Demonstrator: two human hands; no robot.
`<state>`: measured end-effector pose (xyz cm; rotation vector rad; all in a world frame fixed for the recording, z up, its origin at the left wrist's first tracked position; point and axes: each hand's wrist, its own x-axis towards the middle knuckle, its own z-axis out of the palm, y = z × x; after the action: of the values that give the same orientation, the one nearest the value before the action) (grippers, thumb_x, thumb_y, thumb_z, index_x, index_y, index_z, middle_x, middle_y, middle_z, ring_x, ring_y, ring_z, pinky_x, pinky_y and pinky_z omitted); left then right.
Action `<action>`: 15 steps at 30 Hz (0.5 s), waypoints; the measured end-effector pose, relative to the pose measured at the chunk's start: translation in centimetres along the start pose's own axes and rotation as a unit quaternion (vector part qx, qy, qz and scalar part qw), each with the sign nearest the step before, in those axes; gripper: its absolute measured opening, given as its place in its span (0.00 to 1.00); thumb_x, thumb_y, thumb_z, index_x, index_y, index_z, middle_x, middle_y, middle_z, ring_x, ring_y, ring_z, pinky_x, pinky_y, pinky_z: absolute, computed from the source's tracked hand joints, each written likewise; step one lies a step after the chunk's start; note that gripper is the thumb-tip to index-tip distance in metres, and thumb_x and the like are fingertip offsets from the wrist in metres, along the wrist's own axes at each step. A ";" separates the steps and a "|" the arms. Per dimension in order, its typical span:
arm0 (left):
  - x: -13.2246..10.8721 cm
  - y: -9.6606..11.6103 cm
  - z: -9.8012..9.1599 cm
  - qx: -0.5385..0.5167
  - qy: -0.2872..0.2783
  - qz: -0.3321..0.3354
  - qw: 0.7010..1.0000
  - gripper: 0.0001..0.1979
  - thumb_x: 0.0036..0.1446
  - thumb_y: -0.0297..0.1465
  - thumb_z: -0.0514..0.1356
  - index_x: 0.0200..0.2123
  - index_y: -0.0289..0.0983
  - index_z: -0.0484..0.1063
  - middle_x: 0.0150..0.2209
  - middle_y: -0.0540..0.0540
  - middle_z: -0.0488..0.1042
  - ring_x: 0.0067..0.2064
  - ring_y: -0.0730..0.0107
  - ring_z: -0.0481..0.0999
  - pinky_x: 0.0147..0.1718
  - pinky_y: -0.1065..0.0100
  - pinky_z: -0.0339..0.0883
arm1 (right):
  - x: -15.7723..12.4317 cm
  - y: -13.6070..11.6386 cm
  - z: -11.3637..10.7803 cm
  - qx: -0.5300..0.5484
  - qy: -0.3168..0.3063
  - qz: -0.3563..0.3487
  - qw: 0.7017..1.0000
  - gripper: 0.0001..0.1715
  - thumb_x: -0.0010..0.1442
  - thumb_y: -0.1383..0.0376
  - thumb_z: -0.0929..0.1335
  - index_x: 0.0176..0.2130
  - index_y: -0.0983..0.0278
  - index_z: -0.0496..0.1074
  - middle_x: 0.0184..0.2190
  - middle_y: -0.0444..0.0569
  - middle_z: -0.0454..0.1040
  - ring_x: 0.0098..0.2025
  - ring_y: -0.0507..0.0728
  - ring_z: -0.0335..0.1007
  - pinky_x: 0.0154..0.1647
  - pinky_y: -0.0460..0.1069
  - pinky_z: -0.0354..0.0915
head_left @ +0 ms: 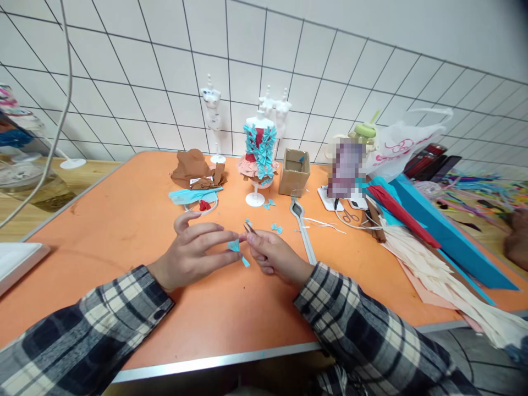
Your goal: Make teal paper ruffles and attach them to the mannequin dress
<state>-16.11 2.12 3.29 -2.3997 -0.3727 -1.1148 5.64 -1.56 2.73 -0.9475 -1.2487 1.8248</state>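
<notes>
At the left edge of the frame, the corner of a white object (pixel 20 263) rests on the orange tabletop (pixel 136 220). Left of centre, crumpled brown material (pixel 190 168) lies behind a light-blue strip (pixel 192 196). In front, the left hand (pixel 192 253) has its fingers spread apart, a small blue bow (pixel 234 245) held at the fingertips, mid-frame. A white dress form (pixel 254 199) covered in turquoise bows (pixel 265 154) stands at upper centre. The right hand (pixel 274 253) is closed around a slim pointed tool (pixel 249 227), probably tweezers, its tip near the bow. Further right come loose blue bows (pixel 277 228), a cardboard box (pixel 293 184), scissors (pixel 350 216) and, upper right, a white plastic bag (pixel 402 146).
</notes>
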 end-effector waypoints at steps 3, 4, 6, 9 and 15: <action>0.4 0.8 -0.1 -0.017 0.002 0.026 1.000 0.12 0.54 0.27 0.67 0.36 0.54 0.77 0.35 0.59 0.80 0.39 0.72 0.73 0.60 0.56 0.53 | -0.3 -0.4 -0.4 0.065 -0.103 0.070 0.990 0.21 0.56 0.51 0.72 0.40 0.62 0.67 0.17 0.31 0.50 0.16 0.43 0.38 0.12 0.39 0.40; 0.6 1.1 -0.3 -0.019 0.004 0.035 0.999 0.12 0.54 0.27 0.67 0.35 0.54 0.77 0.34 0.59 0.80 0.38 0.73 0.72 0.60 0.57 0.52 | -0.3 -0.4 -0.6 0.076 -0.134 0.091 0.984 0.20 0.55 0.54 0.73 0.38 0.63 0.66 0.16 0.31 0.50 0.15 0.43 0.38 0.12 0.39 0.40; 0.7 1.4 -0.5 -0.020 -0.006 0.050 0.999 0.13 0.54 0.27 0.67 0.35 0.56 0.76 0.33 0.62 0.80 0.35 0.73 0.72 0.61 0.57 0.52 | -0.3 -0.5 -0.9 0.082 -0.176 0.121 0.973 0.19 0.53 0.58 0.75 0.37 0.63 0.66 0.16 0.31 0.53 0.15 0.43 0.38 0.12 0.40 0.39; 0.6 1.6 -0.7 -0.026 -0.050 0.058 0.997 0.17 0.57 0.26 0.64 0.38 0.60 0.74 0.35 0.64 0.80 0.35 0.73 0.73 0.60 0.58 0.50 | -0.2 -0.5 -1.2 0.066 -0.185 0.128 0.972 0.20 0.50 0.61 0.76 0.36 0.63 0.65 0.17 0.31 0.56 0.14 0.42 0.38 0.11 0.40 0.38; 0.8 1.1 -0.1 -0.185 -0.065 -0.183 0.963 0.13 0.62 0.27 0.55 0.48 0.45 0.69 0.40 0.48 0.78 0.42 0.66 0.74 0.48 0.60 0.66 | 0.8 0.1 -1.2 0.048 0.042 0.010 0.998 0.24 0.47 0.57 0.77 0.37 0.62 0.64 0.20 0.32 0.61 0.14 0.42 0.43 0.12 0.40 0.42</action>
<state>-15.15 1.16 3.64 -2.8190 -0.7336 -1.2799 6.27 -0.41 2.19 -0.9762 -1.0956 1.8237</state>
